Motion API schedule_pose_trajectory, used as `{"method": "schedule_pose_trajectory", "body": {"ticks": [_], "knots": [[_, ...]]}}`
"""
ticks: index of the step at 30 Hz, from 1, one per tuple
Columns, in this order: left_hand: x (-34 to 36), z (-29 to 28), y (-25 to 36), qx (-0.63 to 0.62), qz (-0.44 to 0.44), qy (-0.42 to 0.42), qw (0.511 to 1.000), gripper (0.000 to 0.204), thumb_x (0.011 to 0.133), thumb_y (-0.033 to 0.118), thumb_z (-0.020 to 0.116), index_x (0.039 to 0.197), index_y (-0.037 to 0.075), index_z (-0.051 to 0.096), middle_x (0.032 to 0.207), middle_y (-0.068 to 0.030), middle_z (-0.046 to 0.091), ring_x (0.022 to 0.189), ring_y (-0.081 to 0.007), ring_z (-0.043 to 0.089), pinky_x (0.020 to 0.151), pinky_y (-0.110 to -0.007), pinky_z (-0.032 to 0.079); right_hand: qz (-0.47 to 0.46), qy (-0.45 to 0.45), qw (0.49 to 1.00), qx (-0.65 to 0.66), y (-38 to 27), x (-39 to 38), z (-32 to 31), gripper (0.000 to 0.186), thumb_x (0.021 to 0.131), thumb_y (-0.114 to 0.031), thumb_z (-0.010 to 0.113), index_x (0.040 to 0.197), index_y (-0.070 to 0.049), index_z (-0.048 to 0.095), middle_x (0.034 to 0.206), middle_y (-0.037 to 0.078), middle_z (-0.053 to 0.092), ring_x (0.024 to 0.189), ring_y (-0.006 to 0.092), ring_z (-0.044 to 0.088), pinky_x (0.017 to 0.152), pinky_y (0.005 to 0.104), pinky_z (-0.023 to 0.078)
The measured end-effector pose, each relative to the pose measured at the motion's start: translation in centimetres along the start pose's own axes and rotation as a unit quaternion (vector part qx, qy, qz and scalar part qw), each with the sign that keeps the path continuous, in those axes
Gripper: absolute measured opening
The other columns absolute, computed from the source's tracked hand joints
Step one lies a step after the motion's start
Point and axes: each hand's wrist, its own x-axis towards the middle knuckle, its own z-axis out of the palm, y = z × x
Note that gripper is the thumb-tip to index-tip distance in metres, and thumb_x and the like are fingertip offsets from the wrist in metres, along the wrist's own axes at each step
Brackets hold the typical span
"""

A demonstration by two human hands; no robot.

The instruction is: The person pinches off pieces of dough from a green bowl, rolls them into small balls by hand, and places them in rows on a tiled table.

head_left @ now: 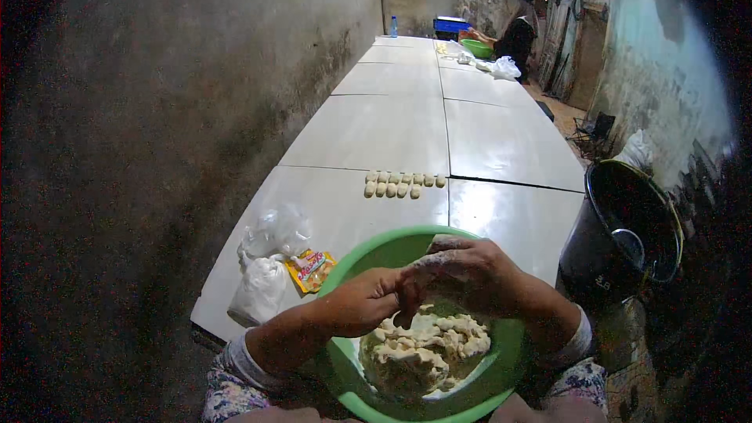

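Over a large green bowl (352,376) my two hands meet, fingertips against each other. My left hand (368,298) is closed, its fingers curled in against the right hand's fingers. White with flour along the fingers, my right hand (470,270) bends toward the left one. Whatever may be between them is hidden by the fingers. Below, inside the bowl, lies a rough, lumpy mass of pale dough (427,352) with loose white flour beside it. Beyond the bowl's far rim, several small dough pieces (392,189) stand in two short rows on the white table.
Left of the bowl are knotted plastic bags (262,286) and a yellow-and-red packet (312,269). A tall black bucket (599,243) stands right of the white table (376,133). At the far end a person (517,39) works by another green bowl (476,48). A grey wall runs along the left.
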Motion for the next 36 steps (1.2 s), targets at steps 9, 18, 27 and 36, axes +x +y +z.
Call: {"method": "schedule_pose_trajectory", "body": {"ticks": [9, 18, 27, 36], "knots": [[0.7, -0.6, -1.4, -0.031, 0.032, 0.034, 0.998, 0.043, 0.092, 0.027, 0.053, 0.127, 0.004, 0.041, 0.104, -0.0033, 0.059, 0.089, -0.0074, 0.052, 0.073, -0.025, 0.043, 0.043, 0.071, 0.996, 0.039, 0.0, 0.7, -0.3, 0.033, 0.068, -0.012, 0.069, 0.1, -0.009, 0.061, 0.099, 0.014, 0.056, 0.087, 0.0325, 0.057, 0.078, 0.0379, 0.049], [0.5, -1.0, -0.1, -0.034, -0.044, 0.089, 0.994, 0.032, 0.097, 0.027, 0.042, 0.11, 0.001, 0.055, 0.093, -0.0024, 0.062, 0.084, -0.0082, 0.056, 0.076, -0.025, 0.046, 0.063, 0.11, 0.991, -0.038, -0.1, 0.5, -0.1, 0.032, 0.074, -0.003, 0.067, 0.105, -0.009, 0.063, 0.096, 0.013, 0.056, 0.089, 0.0267, 0.058, 0.074, 0.0343, 0.05], [0.4, -1.6, -1.5, -0.028, -0.05, 0.061, 0.996, 0.034, 0.097, 0.032, 0.039, 0.103, 0.002, 0.053, 0.094, -0.0049, 0.06, 0.08, -0.0117, 0.054, 0.077, -0.028, 0.044, 0.07, 0.042, 0.996, 0.017, -0.2, 0.3, -0.2, 0.032, 0.07, -0.009, 0.07, 0.101, -0.005, 0.061, 0.091, 0.013, 0.058, 0.086, 0.0281, 0.06, 0.073, 0.0337, 0.05], [0.8, 0.1, -1.0, -0.044, 0.014, 0.093, 0.995, 0.036, 0.096, 0.032, 0.044, 0.112, 0.0, 0.051, 0.102, -0.0073, 0.059, 0.09, -0.0133, 0.055, 0.081, -0.03, 0.044, 0.067, 0.045, 0.996, -0.04, -0.9, 0.4, -0.3, 0.026, 0.07, -0.012, 0.067, 0.095, -0.005, 0.059, 0.09, 0.015, 0.062, 0.084, 0.0323, 0.062, 0.073, 0.0365, 0.051]]}}
